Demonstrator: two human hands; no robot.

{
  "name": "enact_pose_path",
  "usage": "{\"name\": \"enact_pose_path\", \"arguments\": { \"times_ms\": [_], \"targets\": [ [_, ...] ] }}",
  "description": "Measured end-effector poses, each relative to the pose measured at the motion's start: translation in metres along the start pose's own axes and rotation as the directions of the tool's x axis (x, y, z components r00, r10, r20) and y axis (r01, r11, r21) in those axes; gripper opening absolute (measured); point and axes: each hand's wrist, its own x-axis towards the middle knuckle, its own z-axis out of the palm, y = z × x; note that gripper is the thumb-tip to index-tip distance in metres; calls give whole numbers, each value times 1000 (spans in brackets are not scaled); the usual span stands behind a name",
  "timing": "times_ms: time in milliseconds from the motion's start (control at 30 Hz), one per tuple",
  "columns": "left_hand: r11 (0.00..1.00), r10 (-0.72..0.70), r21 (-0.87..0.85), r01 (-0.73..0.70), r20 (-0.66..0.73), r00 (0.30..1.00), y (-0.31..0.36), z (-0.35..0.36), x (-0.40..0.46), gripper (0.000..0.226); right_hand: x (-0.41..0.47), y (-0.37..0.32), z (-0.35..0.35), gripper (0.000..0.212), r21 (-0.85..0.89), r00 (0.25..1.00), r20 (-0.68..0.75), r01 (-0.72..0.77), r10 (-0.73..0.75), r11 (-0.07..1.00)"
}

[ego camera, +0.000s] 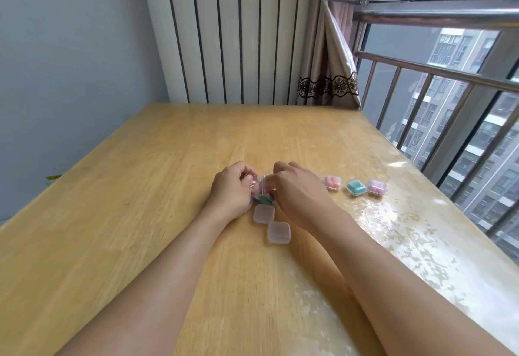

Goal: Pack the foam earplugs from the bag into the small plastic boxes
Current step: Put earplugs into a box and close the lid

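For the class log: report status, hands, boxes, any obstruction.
Left hand and right hand both gripping one small box over the bag. Three filled boxes at right, two empty boxes near. Nothing obstructing.

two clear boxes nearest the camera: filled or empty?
Empty, apparently: both clear boxes show no colour inside, unlike the filled boxes on the right.

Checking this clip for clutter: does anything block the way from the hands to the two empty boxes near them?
Nothing visible does. The two empty boxes lie on bare table just below the left hand and right hand, lids shut. The three filled boxes sit off to the right, out of the way.
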Motion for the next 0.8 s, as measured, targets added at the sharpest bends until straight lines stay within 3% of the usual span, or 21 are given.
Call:
{"name": "enact_pose_path", "arguments": {
  "times_ms": [167, 267, 433, 600, 800],
  "targets": [
    [999, -18, 34, 15, 101, 995, -1, -1, 1, 39, -2, 0, 0, 23, -95, 1000, -8, -17, 17, 995],
    [1000, -13, 16, 11, 117, 993, -2, -1, 0, 34, -2, 2, 2, 18, -96, 999, -44, -27, 23, 995],
    [999, 11, 30, -14, 112, 994, -3, 0, 1, 27, -3, 4, 3, 16, -32, 998, -49, -31, 30, 999],
    [985, 36, 166, -52, 97, 995, -3, 0, 1, 38, -2, 7, 3, 23, 85, 996, -55, -63, 68, 994],
    [982, 55, 171, -79, 139, 989, -6, 0, 7, 32, -2, 13, 7, 26, 229, 995, -4, -96, 100, 969]
  ]
}}
